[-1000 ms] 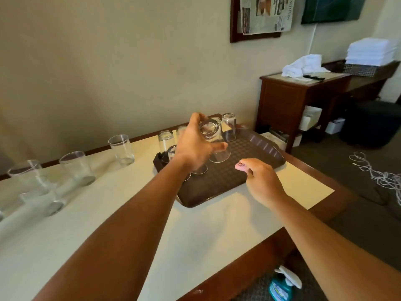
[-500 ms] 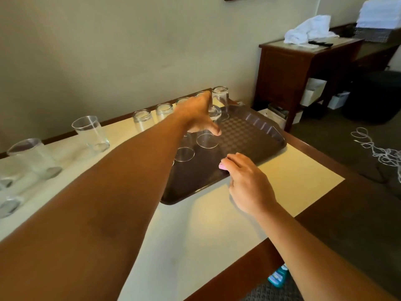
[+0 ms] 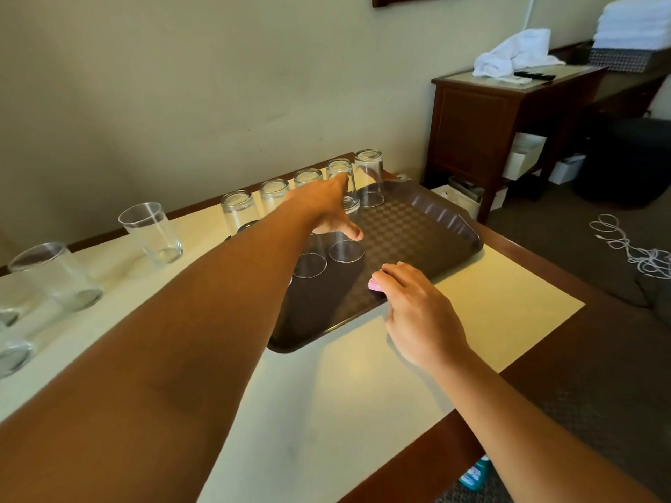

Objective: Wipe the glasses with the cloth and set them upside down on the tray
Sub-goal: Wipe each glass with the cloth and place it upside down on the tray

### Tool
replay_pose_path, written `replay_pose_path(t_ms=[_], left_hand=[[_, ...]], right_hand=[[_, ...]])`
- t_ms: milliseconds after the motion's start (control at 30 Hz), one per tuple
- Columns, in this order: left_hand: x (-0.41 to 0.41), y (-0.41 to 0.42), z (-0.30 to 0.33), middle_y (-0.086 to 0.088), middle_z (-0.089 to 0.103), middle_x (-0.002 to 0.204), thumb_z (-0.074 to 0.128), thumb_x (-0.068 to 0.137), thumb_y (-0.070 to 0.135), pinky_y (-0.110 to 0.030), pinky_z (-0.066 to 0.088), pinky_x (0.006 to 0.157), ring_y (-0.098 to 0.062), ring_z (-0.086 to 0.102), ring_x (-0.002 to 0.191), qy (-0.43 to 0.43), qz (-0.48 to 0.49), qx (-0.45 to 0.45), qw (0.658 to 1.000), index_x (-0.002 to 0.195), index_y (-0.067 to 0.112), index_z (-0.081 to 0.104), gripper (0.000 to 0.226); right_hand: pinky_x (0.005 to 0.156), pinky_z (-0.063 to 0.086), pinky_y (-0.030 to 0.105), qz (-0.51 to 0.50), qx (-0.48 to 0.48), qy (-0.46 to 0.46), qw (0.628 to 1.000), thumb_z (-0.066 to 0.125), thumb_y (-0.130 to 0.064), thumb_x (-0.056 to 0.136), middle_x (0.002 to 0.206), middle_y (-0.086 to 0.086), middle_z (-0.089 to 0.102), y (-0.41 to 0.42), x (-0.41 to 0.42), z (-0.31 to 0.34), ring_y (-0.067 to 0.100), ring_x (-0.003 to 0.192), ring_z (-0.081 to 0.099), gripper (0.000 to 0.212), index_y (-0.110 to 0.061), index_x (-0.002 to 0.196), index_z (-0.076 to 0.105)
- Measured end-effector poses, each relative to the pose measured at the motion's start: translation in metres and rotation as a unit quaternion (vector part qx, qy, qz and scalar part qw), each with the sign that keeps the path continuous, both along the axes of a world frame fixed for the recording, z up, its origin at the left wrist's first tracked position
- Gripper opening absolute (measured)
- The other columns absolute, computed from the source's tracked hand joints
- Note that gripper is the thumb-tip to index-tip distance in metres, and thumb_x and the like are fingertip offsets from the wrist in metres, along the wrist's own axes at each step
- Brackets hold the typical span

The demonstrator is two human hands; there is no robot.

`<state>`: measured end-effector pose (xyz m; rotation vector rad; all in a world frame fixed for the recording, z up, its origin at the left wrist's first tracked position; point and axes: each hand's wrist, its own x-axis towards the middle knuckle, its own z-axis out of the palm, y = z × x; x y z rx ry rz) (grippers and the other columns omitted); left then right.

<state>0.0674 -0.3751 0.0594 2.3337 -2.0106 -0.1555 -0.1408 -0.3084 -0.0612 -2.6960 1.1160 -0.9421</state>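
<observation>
Clear glass tumbler [image 3: 345, 232] stands inverted on the brown tray [image 3: 428, 226], rim down on the checkered surface. The left hand [image 3: 323, 208] is over it, fingers curled round its upper part with the thumb down the near side. A second inverted glass [image 3: 310, 261] stands just beside it, partly hidden by the left forearm.

Along the far edge of the tray runs a row of five inverted glasses [image 3: 369, 177]. Three upright glasses stand on the table [image 3: 308, 412] left of the tray: the nearest one [image 3: 152, 232] close to the row, another [image 3: 58, 275] further left, and the bases of more at the frame's left edge.

The right hand [image 3: 421, 314] rests at the near edge of the tray, fingers curled and pinching a small pink cloth [image 3: 374, 284], most of it concealed inside the hand.

The table has a cream top with a dark wood border. Beyond it stands a dark wood cabinet [image 3: 483, 118] carrying a crumpled white towel [image 3: 515, 52] and a black remote. A stack of folded white towels [image 3: 635, 25] lies further right. A white cord [image 3: 631, 248] lies coiled on the carpet. A blue bottle [image 3: 474, 475] shows below the table edge. No legible writing is visible.
</observation>
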Motion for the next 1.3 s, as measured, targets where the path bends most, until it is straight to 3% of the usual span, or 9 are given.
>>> replay_pose_path(t_ms=[400, 633, 800, 1033, 1167, 1300], left_hand=[[0.008, -0.001, -0.007, -0.009, 0.053, 0.154, 0.086, 0.077, 0.056, -0.051, 0.052, 0.105, -0.037, 0.056, 0.131, 0.013, 0.003, 0.003, 1.0, 0.153, 0.018, 0.036, 0.098], [0.007, 0.0, -0.008, -0.007, 0.058, 0.149, 0.082, 0.076, 0.066, -0.049, 0.054, 0.099, -0.035, 0.059, 0.127, -0.035, 0.012, -0.001, 0.999, 0.149, 0.02, 0.039, 0.096], [0.005, 0.019, -0.001, -0.007, 0.047, 0.16, 0.071, 0.082, 0.073, -0.053, 0.05, 0.108, -0.037, 0.05, 0.14, -0.04, -0.002, -0.018, 0.999, 0.158, 0.025, 0.034, 0.097], [0.012, 0.111, 0.032, -0.007, 0.038, 0.166, 0.067, 0.092, 0.064, -0.051, 0.047, 0.109, -0.035, 0.044, 0.145, -0.056, -0.002, -0.058, 0.997, 0.162, 0.028, 0.029, 0.088], [0.035, 0.186, 0.034, -0.005, 0.047, 0.16, 0.068, 0.094, 0.058, -0.044, 0.052, 0.105, -0.031, 0.052, 0.136, -0.02, 0.054, -0.058, 0.997, 0.158, 0.028, 0.037, 0.077], [0.06, 0.273, 0.023, -0.002, 0.051, 0.156, 0.067, 0.096, 0.054, -0.04, 0.05, 0.103, -0.027, 0.054, 0.134, 0.012, 0.118, -0.081, 0.99, 0.154, 0.028, 0.043, 0.068]], right_hand=[[0.072, 0.06, 0.03, -0.002, 0.008, -0.002, 1.0, 0.081, 0.006, 0.073, 0.113, 0.008, 0.073, -0.001, 0.001, 0.0, 0.029, 0.102, 0.069, 0.038, -0.009, 0.108, 0.075], [0.074, 0.062, 0.032, -0.006, 0.013, -0.004, 1.0, 0.082, 0.004, 0.074, 0.115, 0.008, 0.074, -0.001, 0.001, -0.003, 0.028, 0.104, 0.07, 0.038, -0.01, 0.109, 0.076], [0.08, 0.061, 0.033, -0.015, 0.027, -0.004, 1.0, 0.086, 0.0, 0.073, 0.118, 0.008, 0.074, -0.003, 0.001, -0.006, 0.028, 0.108, 0.07, 0.042, -0.011, 0.112, 0.076], [0.083, 0.061, 0.039, -0.001, 0.056, 0.023, 0.998, 0.07, 0.019, 0.075, 0.121, 0.007, 0.071, -0.006, -0.003, 0.003, 0.031, 0.115, 0.067, 0.051, -0.01, 0.117, 0.075], [0.098, 0.053, 0.039, 0.042, 0.101, 0.052, 0.993, 0.05, 0.011, 0.091, 0.136, 0.0, 0.064, 0.019, 0.019, 0.033, 0.025, 0.122, 0.062, 0.054, -0.015, 0.135, 0.065], [0.101, 0.051, 0.04, 0.105, 0.111, 0.044, 0.987, 0.048, 0.004, 0.097, 0.134, 0.003, 0.065, 0.076, 0.066, 0.056, 0.027, 0.122, 0.062, 0.047, -0.016, 0.137, 0.064]])
